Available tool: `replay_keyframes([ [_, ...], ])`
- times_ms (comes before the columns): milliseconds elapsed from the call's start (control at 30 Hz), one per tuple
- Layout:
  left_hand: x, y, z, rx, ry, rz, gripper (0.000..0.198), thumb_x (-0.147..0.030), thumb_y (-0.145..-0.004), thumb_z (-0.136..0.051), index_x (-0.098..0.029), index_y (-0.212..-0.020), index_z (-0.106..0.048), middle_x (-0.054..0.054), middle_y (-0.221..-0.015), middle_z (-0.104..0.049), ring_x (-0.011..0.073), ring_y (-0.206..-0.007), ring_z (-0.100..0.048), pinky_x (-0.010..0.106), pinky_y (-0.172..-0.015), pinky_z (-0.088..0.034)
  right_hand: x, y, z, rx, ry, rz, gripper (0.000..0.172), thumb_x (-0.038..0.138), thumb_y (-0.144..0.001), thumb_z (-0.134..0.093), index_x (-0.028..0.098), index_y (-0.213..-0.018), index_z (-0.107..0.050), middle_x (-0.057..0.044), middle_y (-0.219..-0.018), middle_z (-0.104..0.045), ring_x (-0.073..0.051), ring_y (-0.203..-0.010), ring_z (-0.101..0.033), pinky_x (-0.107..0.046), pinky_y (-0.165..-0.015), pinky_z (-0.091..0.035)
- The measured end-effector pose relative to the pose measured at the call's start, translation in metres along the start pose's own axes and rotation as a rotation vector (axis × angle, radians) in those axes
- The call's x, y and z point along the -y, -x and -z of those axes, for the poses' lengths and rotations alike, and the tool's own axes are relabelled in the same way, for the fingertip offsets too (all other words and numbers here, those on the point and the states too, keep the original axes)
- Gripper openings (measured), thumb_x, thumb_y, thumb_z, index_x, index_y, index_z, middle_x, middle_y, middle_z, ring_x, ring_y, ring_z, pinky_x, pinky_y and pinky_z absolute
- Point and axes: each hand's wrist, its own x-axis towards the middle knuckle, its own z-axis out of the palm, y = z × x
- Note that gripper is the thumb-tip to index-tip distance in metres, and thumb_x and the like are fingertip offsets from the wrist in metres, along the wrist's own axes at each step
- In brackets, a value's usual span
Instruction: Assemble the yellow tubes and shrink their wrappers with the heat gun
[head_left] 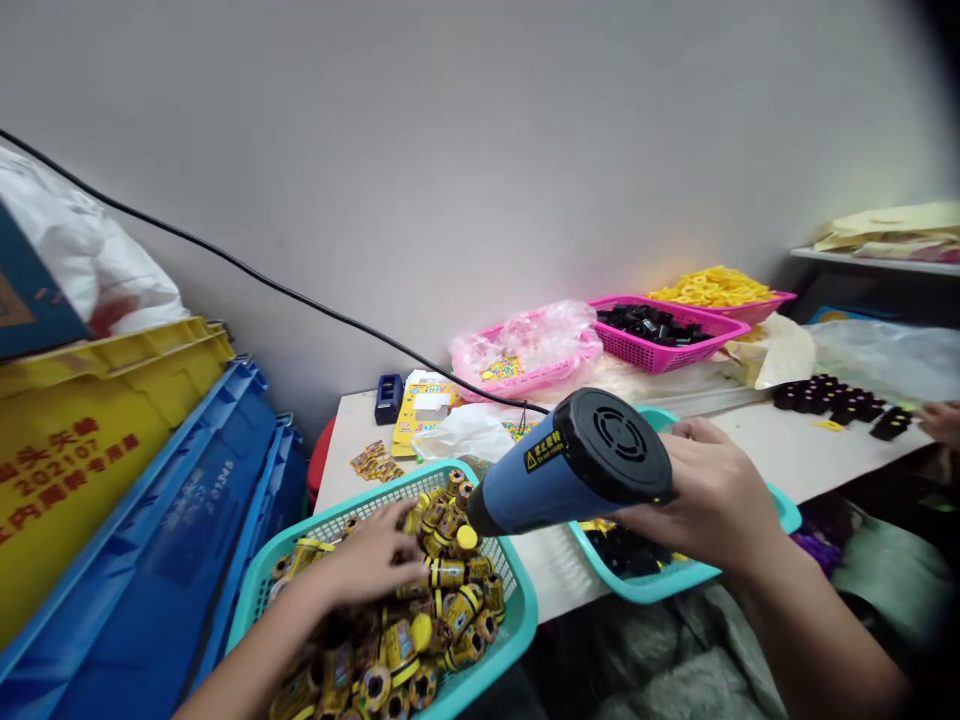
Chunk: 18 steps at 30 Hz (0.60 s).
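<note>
A blue and black heat gun (551, 460) is gripped in my right hand (701, 490), with its vented back end toward me. Its dark nozzle points left and down over the teal basket (521, 600) in front. That basket is heaped with small yellow-and-brown printed cylinders (401, 650), some with yellow caps. My left hand (375, 555) lies among them, slightly blurred, fingers apart and touching the pieces. Nothing shows held in it.
A black cord (300, 297) crosses the wall to the heat gun. Another teal basket (660, 590) with black and yellow parts stands beneath my right hand. Pink baskets (664, 355) line the wall. Blue and yellow crates (180, 520) stack at left. Another person's hand (941, 422) appears at far right.
</note>
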Motion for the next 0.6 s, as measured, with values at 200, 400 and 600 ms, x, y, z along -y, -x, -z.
replay_keyframes([
  [200,-0.016,0.014,0.015,0.225,-0.159,0.045,0.026,-0.037,-0.087,-0.05,-0.025,-0.088,-0.073,0.008,-0.111,-0.07,0.0276,-0.112,-0.06,0.047,-0.101,-0.041,-0.007,-0.002,-0.008,0.022,-0.03,0.022,0.03,0.034,-0.086,-0.063,0.019,-0.065,-0.047,0.0,-0.055,-0.05,-0.013,-0.052,-0.043,-0.032,-0.062,-0.028],
  [400,-0.013,-0.034,-0.012,0.186,-0.106,0.006,0.05,-0.03,-0.085,-0.052,-0.019,-0.134,-0.051,0.013,-0.143,-0.048,0.0298,-0.13,-0.045,0.046,-0.107,-0.034,-0.006,-0.007,-0.016,0.01,0.047,0.017,0.031,0.031,-0.082,-0.068,0.019,-0.062,-0.046,0.001,-0.053,-0.048,-0.013,-0.05,-0.041,-0.031,-0.061,-0.03],
  [600,-0.003,0.02,0.002,0.324,-0.031,-0.038,0.019,-0.034,-0.081,-0.058,-0.026,-0.085,-0.074,0.006,-0.138,-0.054,0.0312,-0.131,-0.044,0.049,-0.11,-0.031,0.003,-0.003,-0.022,0.023,-0.032,0.039,0.032,0.031,-0.087,-0.06,0.02,-0.061,-0.045,0.002,-0.05,-0.05,-0.014,-0.047,-0.041,-0.031,-0.06,-0.031],
])
